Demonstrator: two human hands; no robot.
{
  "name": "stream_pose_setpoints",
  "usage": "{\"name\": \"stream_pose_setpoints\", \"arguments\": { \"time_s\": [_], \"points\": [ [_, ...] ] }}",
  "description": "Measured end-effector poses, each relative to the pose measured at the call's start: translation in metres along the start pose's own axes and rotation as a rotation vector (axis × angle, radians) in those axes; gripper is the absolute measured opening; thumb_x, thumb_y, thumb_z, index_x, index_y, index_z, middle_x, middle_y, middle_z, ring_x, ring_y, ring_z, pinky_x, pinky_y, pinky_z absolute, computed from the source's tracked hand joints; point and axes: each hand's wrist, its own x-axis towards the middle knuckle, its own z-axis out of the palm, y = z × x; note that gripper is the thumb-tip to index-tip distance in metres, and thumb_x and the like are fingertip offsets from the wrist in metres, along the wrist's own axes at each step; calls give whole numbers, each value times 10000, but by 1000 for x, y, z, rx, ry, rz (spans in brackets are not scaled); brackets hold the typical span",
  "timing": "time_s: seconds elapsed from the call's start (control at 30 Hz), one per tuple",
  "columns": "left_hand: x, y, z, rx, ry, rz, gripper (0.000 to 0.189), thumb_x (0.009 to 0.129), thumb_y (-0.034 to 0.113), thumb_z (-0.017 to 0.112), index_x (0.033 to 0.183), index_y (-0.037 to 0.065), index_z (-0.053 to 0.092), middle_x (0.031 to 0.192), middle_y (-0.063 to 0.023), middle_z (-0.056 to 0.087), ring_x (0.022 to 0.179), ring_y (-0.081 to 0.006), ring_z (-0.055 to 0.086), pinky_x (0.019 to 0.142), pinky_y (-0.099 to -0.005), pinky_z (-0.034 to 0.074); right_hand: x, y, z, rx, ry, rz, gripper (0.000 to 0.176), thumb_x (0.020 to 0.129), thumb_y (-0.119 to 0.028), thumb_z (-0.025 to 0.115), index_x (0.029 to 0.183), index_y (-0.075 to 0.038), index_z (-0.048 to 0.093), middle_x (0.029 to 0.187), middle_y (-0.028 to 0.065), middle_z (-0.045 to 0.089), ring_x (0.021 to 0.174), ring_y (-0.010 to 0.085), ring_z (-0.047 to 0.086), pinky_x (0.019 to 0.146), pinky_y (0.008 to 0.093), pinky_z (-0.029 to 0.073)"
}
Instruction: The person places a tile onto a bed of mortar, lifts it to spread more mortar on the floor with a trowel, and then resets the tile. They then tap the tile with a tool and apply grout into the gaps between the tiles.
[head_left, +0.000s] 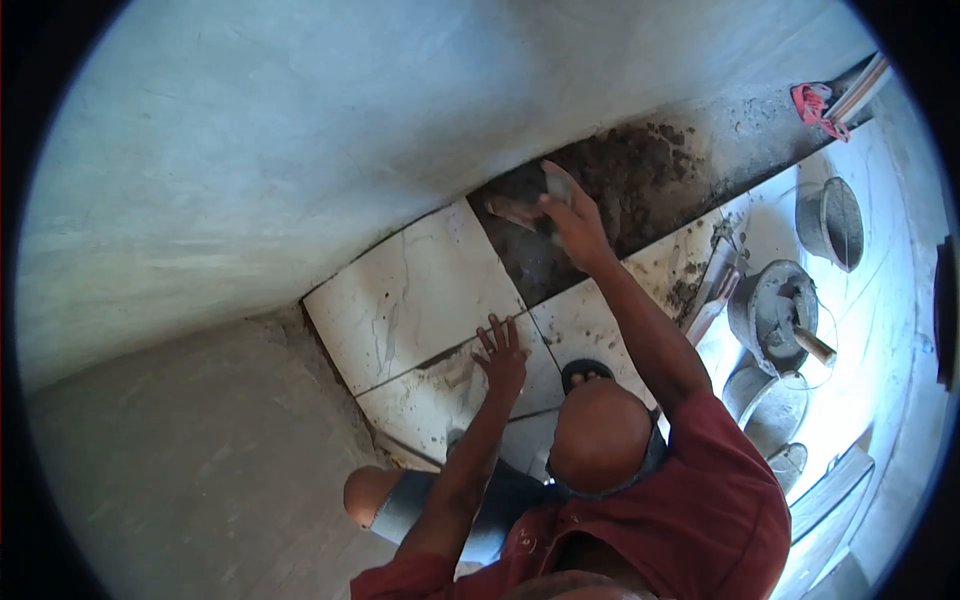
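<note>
My left hand (503, 356) lies with fingers spread on the pale floor tiles, its fingertips right at the edge of the large marbled tile (410, 290) in the corner. My right hand (577, 222) is stretched out over the dark bed of mortar (625, 185) along the wall, smeared by motion. Its fingers curl about something greyish, and a tan, handle-like piece (514, 212) shows just left of them. I cannot tell what the hand holds. The mortar bed borders the right side of the corner tile.
To the right stand a bucket (742, 310) of grey mix with a wooden handle (815, 346) sticking out, another bucket (803, 225) and a bowl-like container (775, 415). A red-pink string bundle (815, 108) lies at the strip's far end. A wall (300, 130) rises close beside the tiles.
</note>
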Motion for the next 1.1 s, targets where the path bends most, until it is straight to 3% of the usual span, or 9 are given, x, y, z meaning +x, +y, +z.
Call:
{"name": "stream_pose_setpoints", "arguments": {
  "time_s": [0.13,0.2,0.27,0.33,0.57,0.63,0.87,0.93,1.1],
  "points": [
    [-7,-1,3,-20,-42,-22,803,803,317,613,1418,133,131,1474,-179,-9,1309,-490,64,847,-746,258,-20,-35,-9,149,41,25,466,848,-131,517,1287,-13,416,1190,81,503,1089,129,443,942,269,338],
    [0,1,3,-12,-7,-2,805,802,316,613,1419,134,129,1473,-181,-7,1309,-491,62,844,-748,259,-12,-29,-2,-183,35,-56,460,847,-100,508,1288,-6,413,1235,100,488,1131,142,432,966,276,321],
    [-2,-1,5,3,-29,-12,826,796,317,617,1424,151,107,1472,-179,-25,1308,-493,52,847,-743,268,-1,18,7,-287,64,-201,494,838,-139,525,1300,-13,404,1013,82,566,941,113,511,865,281,396],
    [-1,-1,0,7,-13,-1,827,795,315,619,1424,148,108,1471,-184,-24,1307,-494,54,844,-742,273,-1,12,9,80,5,84,506,836,-142,519,1306,-5,391,993,76,569,937,120,521,873,285,394],
    [-3,3,-3,17,-23,-3,830,799,314,617,1425,141,99,1469,-194,-34,1305,-503,50,847,-741,269,-22,-9,-10,214,59,8,491,831,-136,527,1284,14,410,1023,66,563,901,116,515,837,258,399],
    [-8,1,4,14,-38,0,824,803,316,612,1424,137,101,1468,-195,-32,1305,-504,50,846,-741,269,-1,47,-4,108,-4,84,493,834,-146,520,1280,28,405,1163,103,526,1009,135,494,879,262,384],
    [-2,2,-3,10,-53,4,843,812,344,596,1426,131,60,1465,-207,-43,1297,-515,61,837,-745,269,-29,-10,-15,135,32,43,482,835,-151,526,1268,31,415,1218,139,500,1115,160,457,954,297,350],
    [-1,3,0,28,-57,-9,851,809,348,600,1426,132,56,1463,-212,-47,1295,-517,62,836,-746,268,-20,-3,-19,-258,54,-211,486,829,-140,527,1271,30,416,1241,143,488,1154,183,445,978,308,329],
    [-4,6,-1,9,-72,-14,847,804,349,608,1424,128,75,1456,-228,-54,1293,-523,54,834,-748,268,-9,24,-10,207,60,165,484,821,-133,524,1267,28,428,1270,154,473,1189,208,427,987,303,315]
  ]
}}
